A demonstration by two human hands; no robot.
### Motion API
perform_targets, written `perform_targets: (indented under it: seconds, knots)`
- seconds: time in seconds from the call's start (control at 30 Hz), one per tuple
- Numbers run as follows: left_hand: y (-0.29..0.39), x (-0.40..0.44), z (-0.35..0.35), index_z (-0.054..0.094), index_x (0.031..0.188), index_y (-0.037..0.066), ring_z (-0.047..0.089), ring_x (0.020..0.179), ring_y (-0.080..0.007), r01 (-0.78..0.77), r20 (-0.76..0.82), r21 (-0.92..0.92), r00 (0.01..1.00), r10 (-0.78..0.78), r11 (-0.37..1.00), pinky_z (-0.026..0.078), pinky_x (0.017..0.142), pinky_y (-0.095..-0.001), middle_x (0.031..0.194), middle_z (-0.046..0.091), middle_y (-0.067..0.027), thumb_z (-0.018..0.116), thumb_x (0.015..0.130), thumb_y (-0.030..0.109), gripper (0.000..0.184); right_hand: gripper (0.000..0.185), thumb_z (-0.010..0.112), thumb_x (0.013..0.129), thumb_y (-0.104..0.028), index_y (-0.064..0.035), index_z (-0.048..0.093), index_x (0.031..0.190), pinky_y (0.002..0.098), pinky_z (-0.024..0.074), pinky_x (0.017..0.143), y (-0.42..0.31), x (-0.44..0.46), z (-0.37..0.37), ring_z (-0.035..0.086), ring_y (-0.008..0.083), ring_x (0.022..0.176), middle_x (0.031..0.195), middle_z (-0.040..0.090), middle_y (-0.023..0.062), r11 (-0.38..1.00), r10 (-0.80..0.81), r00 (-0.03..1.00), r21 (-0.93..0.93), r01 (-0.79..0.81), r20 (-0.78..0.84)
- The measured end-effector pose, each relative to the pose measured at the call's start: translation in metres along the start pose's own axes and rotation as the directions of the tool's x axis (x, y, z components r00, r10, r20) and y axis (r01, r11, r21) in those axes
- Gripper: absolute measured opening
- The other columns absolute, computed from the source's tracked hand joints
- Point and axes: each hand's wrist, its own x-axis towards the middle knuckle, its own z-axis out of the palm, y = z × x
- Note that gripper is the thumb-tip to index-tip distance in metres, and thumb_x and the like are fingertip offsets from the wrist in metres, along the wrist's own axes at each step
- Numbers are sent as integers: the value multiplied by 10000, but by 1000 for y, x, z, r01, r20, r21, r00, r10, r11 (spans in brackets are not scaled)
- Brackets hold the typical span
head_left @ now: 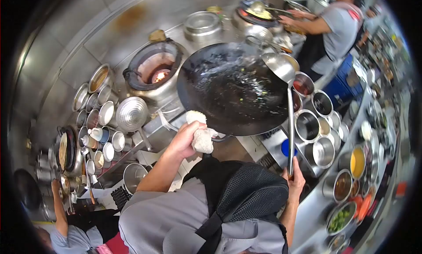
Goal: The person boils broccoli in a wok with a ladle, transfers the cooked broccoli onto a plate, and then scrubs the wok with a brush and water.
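Observation:
My left hand (183,139) is closed around a bunched white cloth (202,141) at the near rim of a large black wok (220,96). The wok is lifted off to the right of the lit burner, and its inside is wet, with a few green bits stuck to it. The cloth hides how the fingers meet the wok's handle. In my right hand (296,177) is the handle end of a long metal ladle (290,118). The ladle's bowl is at the wok's upper right rim; whether it touches the rim I cannot tell.
A flame burns in the open wok burner (160,74) to the left. Several seasoning pots and a perforated skimmer (132,112) stand farther left. Metal containers (307,124) line the right side. One co-worker (336,30) cooks at the upper right; another person (74,236) is lower left.

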Motion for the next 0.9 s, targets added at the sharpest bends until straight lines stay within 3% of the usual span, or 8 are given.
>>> perform_targets:
  seconds: [0.03, 0.1, 0.13, 0.17, 0.4, 0.57, 0.77, 0.9]
  knots:
    - [-3, 3, -3, 620, 1029, 14, 723, 828, -273, -71, -62, -14, 996, 70, 997, 604, 731, -419, 912, 679, -115, 633, 907, 119, 162, 587, 766, 845, 9, -52, 613, 1409, 309, 552, 700, 13, 10, 11, 668, 187, 751, 1002, 728, 157, 996, 59, 996, 68, -64, 72]
    - [-22, -1, 14, 618, 1022, 9, 722, 833, -273, -184, -131, -26, 975, 179, 983, 604, 729, -422, 912, 675, -117, 620, 916, 115, 149, 594, 776, 846, 8, -52, 611, 1413, 279, 538, 659, 37, 22, 6, 616, 102, 718, 1028, 742, 109, 985, 76, 989, 142, -94, 127]
    - [-15, 9, -3, 617, 1018, 10, 723, 842, -273, -212, -175, -26, 963, 204, 977, 605, 728, -426, 903, 670, -116, 608, 925, 112, 139, 596, 776, 848, 9, -61, 611, 1416, 240, 506, 622, 27, 32, 21, 552, 44, 686, 1011, 734, 62, 954, 171, 964, 208, -214, 204]
    - [-6, 19, -23, 615, 1015, 10, 723, 850, -273, -240, -222, -24, 948, 229, 971, 606, 726, -430, 894, 665, -115, 595, 933, 108, 130, 601, 774, 854, 0, -78, 607, 1427, 218, 462, 590, 16, 45, 41, 499, 24, 648, 902, 697, 28, 959, 119, 973, 231, -164, 198]
    - [33, 103, -134, 611, 999, 38, 691, 811, -219, -528, -454, -75, 773, 443, 846, 591, 682, -399, 885, 649, -68, 603, 950, 106, 84, 605, 753, 860, -9, -97, 599, 1438, 206, 414, 545, -32, 150, 120, 443, 18, 591, 698, 555, -36, 946, 81, 931, 266, -184, 356]
    - [42, 153, -169, 614, 1077, 45, 704, 844, -234, -504, -534, -220, 779, 329, 835, 613, 761, -435, 946, 665, -86, 625, 950, 137, 158, 628, 733, 877, -17, -95, 555, 1474, 225, 395, 520, -58, 247, 164, 435, 27, 586, 681, 521, -28, 966, -18, 865, 232, -115, 502]
    - [63, 242, -185, 595, 1095, 47, 698, 839, -226, -582, -661, -160, 663, 351, 797, 598, 705, -425, 957, 668, -65, 679, 915, 139, 219, 592, 647, 971, -40, -55, 464, 1534, 255, 412, 463, -73, 386, 299, 492, 53, 533, 758, 537, -6, 914, -170, 695, 376, -154, 699]
    - [50, 268, -190, 557, 1248, 15, 670, 984, -204, -604, -766, -54, 536, 355, 795, 579, 823, -383, 1147, 656, -65, 692, 983, 295, 408, 612, 636, 978, -67, -36, 423, 1551, 268, 421, 460, -131, 468, 401, 508, 65, 522, 710, 540, -1, 852, -377, 608, 520, -69, 699]
